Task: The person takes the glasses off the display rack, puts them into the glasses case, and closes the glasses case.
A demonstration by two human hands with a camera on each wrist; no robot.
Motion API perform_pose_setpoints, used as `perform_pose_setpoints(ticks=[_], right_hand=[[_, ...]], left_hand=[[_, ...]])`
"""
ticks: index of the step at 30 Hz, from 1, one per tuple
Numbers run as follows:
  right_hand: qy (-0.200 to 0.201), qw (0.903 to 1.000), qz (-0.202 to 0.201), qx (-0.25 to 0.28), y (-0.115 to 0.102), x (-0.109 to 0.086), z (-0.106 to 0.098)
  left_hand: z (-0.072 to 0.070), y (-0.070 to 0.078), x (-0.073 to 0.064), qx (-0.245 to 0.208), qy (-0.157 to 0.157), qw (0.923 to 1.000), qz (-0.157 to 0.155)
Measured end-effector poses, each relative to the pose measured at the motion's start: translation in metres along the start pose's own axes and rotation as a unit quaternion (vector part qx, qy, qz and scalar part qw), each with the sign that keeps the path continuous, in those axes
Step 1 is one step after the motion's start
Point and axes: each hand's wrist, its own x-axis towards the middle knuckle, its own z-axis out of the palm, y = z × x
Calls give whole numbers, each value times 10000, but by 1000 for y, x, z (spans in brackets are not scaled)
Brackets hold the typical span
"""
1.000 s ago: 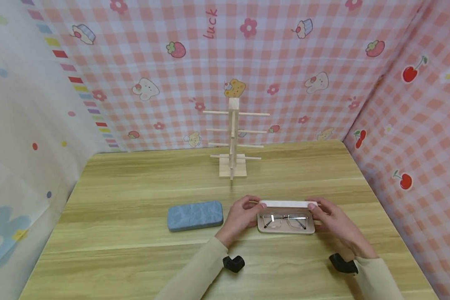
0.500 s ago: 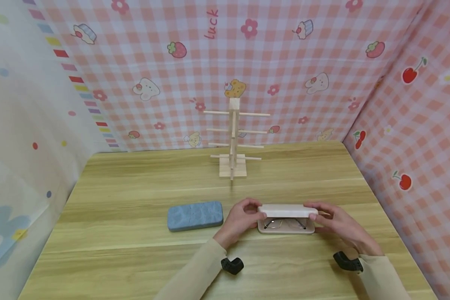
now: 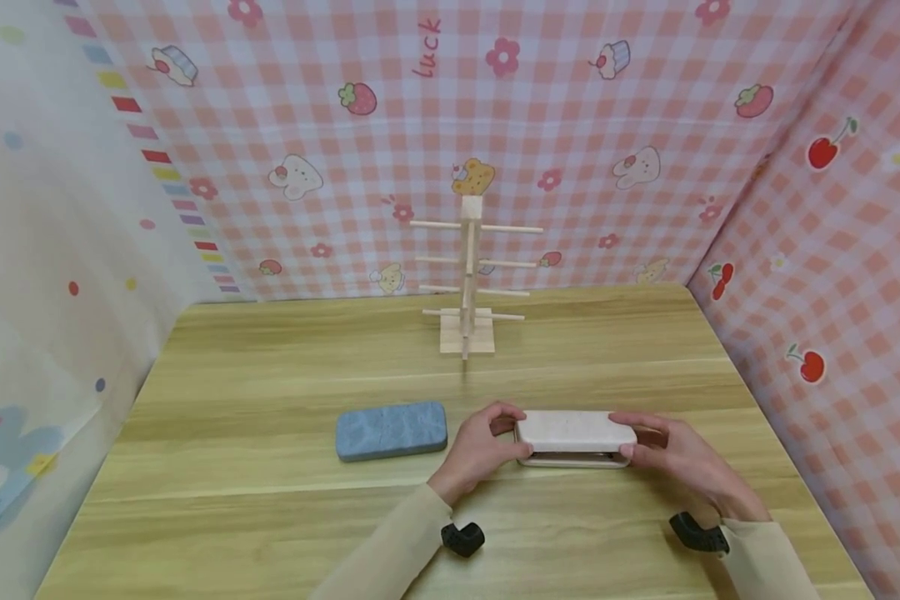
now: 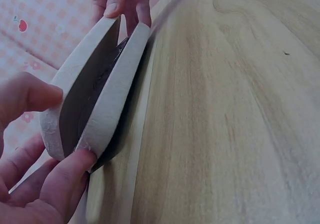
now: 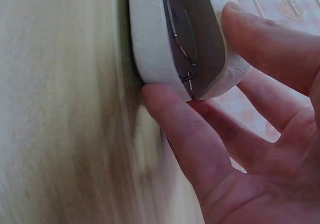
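Observation:
A white glasses case (image 3: 574, 431) lies on the table at right of centre, its lid lowered with a narrow gap along the near side. Through that gap the right wrist view shows a pair of eyeglasses (image 5: 172, 21) with thin metal frames inside. My left hand (image 3: 483, 450) grips the case's left end, thumb on the lid's edge and another finger at the lower half. At the opposite end my right hand (image 3: 678, 462) holds it in the same way, with the thumb on the lid (image 5: 222, 34) and a fingertip against the base (image 5: 152, 44).
A blue glasses case (image 3: 392, 431) lies closed to the left of my left hand. Farther back stands a wooden rack (image 3: 470, 267) with several thin crossbars. Behind it hangs a pink checked cloth (image 3: 540, 117), and the table (image 3: 270, 375) has a wood-grain top.
The white case's lid has swung down toward me from upright, covering the eyeglasses in the head view. Both hands have stayed at its ends, thumbs coming down with the lid.

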Motion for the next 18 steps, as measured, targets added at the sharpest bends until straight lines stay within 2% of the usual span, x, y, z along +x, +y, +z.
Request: perform_pose_setpoints(ticks=[12,18], right_hand=[[288,9983,-301,-415,3,-2,5],[378,9972,-211,-607,3,-3,6]], left_hand=[[-1,-5,1,-41,-40,9998,169],[-1,-6,1,-20,-34,9999,153]])
